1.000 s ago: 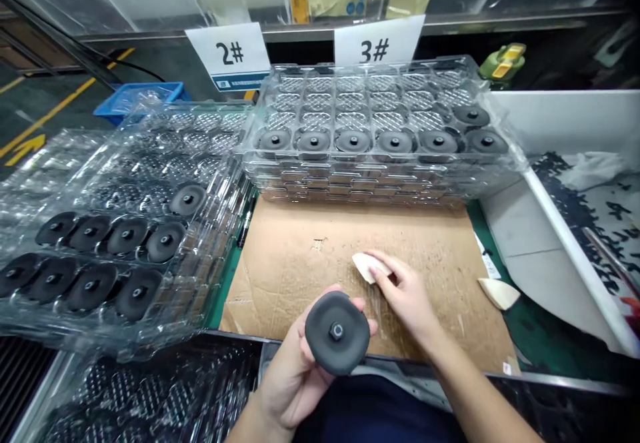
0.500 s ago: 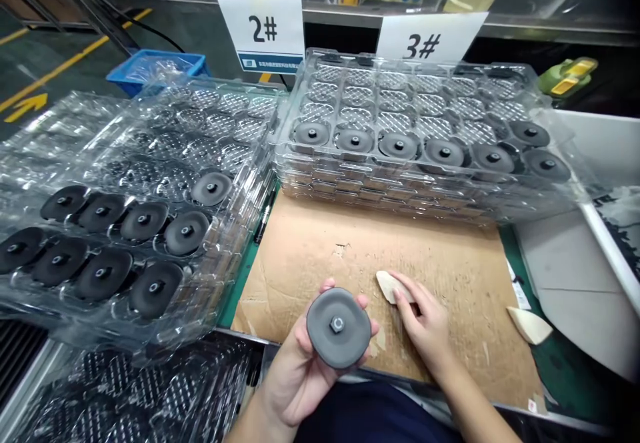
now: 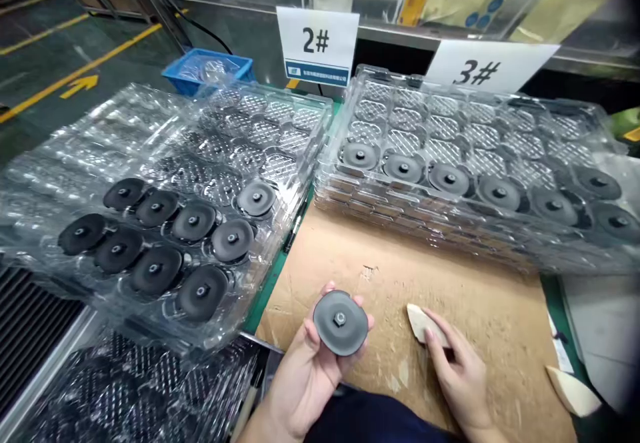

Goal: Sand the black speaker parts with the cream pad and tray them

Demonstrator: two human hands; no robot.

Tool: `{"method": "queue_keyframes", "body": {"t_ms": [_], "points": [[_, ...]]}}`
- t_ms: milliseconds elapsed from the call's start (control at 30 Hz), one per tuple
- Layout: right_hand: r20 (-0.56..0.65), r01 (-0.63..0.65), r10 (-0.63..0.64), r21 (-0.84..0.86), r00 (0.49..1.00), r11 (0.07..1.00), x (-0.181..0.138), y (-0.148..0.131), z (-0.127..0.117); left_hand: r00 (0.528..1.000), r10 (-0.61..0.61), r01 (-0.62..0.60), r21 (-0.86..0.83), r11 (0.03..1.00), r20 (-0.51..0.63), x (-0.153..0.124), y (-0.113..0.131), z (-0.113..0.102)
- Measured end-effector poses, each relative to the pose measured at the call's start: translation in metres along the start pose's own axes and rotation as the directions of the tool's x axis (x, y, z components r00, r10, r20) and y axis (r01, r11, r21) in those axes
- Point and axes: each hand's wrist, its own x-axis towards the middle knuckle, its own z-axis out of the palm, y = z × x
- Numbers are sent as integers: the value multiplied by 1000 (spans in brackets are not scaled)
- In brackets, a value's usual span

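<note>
In my left hand [image 3: 313, 370] lies a dark grey rounded disc-like part [image 3: 327, 331] with a hex nut-like boss at its centre, my fingers closed around its rim. My right hand [image 3: 463, 370] pinches a pale, wedge-shaped block [image 3: 425, 326] over the cardboard sheet [image 3: 380, 250]. The two hands are apart. To the left, a clear plastic tray [image 3: 280, 256] carries several similar dark parts in its front pockets. Another stack of clear trays [image 3: 380, 206] stands behind the cardboard, with a row of the same parts along its front.
A second pale wedge [image 3: 573, 390] lies at the cardboard's right edge. A blue bin [image 3: 177, 82] is at the back left. Paper signs marked 2# [image 3: 317, 46] and 3# [image 3: 480, 70] hang behind the trays. More clear trays [image 3: 135, 390] sit low at the front left.
The view has swung left, so the surroundings appear farther right. My left hand has tilted the grey part slightly. My right hand still grips the pale block.
</note>
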Motion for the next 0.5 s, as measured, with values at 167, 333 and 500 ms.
{"method": "queue_keyframes", "body": {"t_ms": [167, 333, 500], "points": [[2, 54, -54, -14, 999, 998, 3, -1, 0, 995, 102, -102, 22, 995, -20, -2, 7, 16], [-36, 84, -83, 27, 996, 996, 5, -3, -1, 975, 210, -195, 174, 965, -67, -4, -2, 26], [-22, 34, -32, 96, 999, 995, 4, -5, 5, 967, 224, -172, 345, 923, -117, 4, -26, 26]]}}
